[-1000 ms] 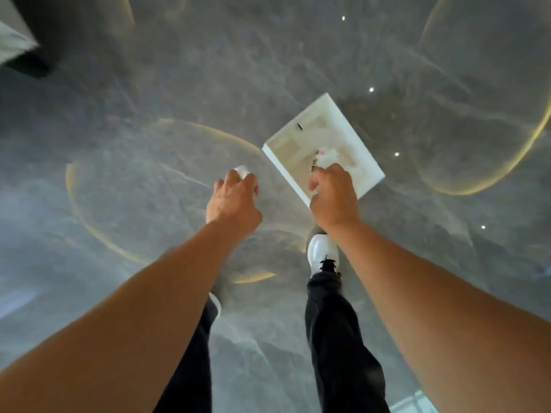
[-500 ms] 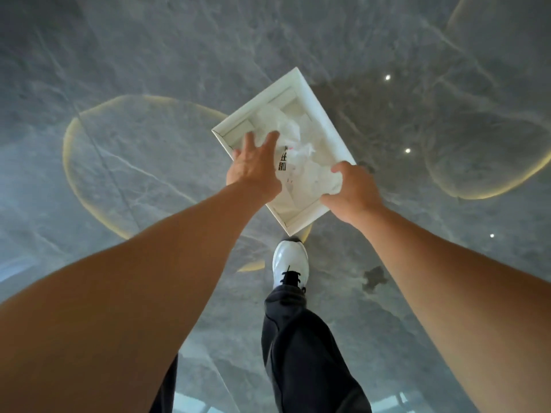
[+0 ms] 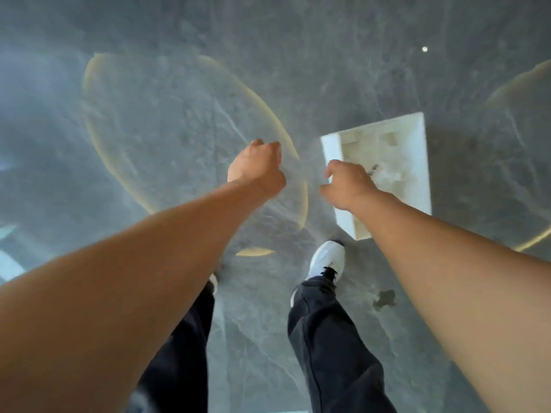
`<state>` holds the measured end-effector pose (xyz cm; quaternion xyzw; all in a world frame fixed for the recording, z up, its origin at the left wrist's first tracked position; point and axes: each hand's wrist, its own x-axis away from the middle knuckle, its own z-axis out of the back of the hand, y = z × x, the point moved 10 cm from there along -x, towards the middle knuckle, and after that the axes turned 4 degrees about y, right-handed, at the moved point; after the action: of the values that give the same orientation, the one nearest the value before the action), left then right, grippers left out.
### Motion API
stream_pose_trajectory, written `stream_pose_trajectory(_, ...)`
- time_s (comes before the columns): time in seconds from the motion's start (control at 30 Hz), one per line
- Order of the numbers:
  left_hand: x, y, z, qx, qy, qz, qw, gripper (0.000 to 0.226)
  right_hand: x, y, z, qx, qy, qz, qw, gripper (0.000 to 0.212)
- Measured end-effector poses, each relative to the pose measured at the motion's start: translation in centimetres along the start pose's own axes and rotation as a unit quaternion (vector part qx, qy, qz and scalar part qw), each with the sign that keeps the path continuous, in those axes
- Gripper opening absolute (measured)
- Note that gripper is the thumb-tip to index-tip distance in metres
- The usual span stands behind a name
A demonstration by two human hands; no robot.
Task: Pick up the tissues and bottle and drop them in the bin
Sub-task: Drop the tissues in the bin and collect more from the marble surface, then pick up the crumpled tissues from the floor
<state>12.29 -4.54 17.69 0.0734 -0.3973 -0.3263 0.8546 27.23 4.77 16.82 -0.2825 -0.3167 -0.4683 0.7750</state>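
The white bin (image 3: 419, 162) sits on the grey floor (image 3: 179, 120) ahead-right, crumpled tissues (image 3: 393, 177) inside. My right hand (image 3: 347, 186) hangs over its near edge, fingers loose and empty. My left hand (image 3: 256, 169) is curled into a fist, holding nothing I can see; half a second ago it reached over the bin.

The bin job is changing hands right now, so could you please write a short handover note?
Left hand: loosely curled, nothing visible in it, over bare floor left of the bin.
Right hand: open, empty, above the bin's near left edge.
Bin: white crumpled tissues lie inside; the bottle cannot be made out.
Done: tissues dropped.
Left: confirm the bottle is in.
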Motion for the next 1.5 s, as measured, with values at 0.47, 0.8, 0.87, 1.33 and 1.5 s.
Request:
stream_pose_trajectory(0.47, 22.1, -47.5, 26.8, 0.123, 0.162, 0.298, 0.933, 0.027, 14.1, -53.7, -6.4, 0.211, -0.03, 0.277, 0.937, 0.025)
stream_pose_trajectory(0.8, 39.2, -66.2, 33.7, 0.242, 0.221, 0.492, 0.807, 0.021, 25.1, -78.6, -12.3, 0.27, -0.084, 0.408, 0.868, 0.027)
stream_pose_trajectory(0.87, 38.8, -68.7, 33.8, 0.245, 0.199, 0.503, 0.805, 0.022, 24.7, -82.6, -13.7, 0.29, -0.097, 0.419, 0.855, 0.028)
stream_pose_trajectory(1.33, 35.1, -88.1, 36.7, 0.359, 0.186, 0.54, 0.738, 0.023, 21.0, -106.7, -21.0, 0.381, -0.097, 0.416, 0.82, 0.039)
stream_pose_trajectory(1.5, 33.5, -96.8, 33.8, 0.359, 0.138, 0.543, 0.746, 0.027, 17.9, -114.8, -28.3, 0.355, -0.087, 0.424, 0.828, 0.039)
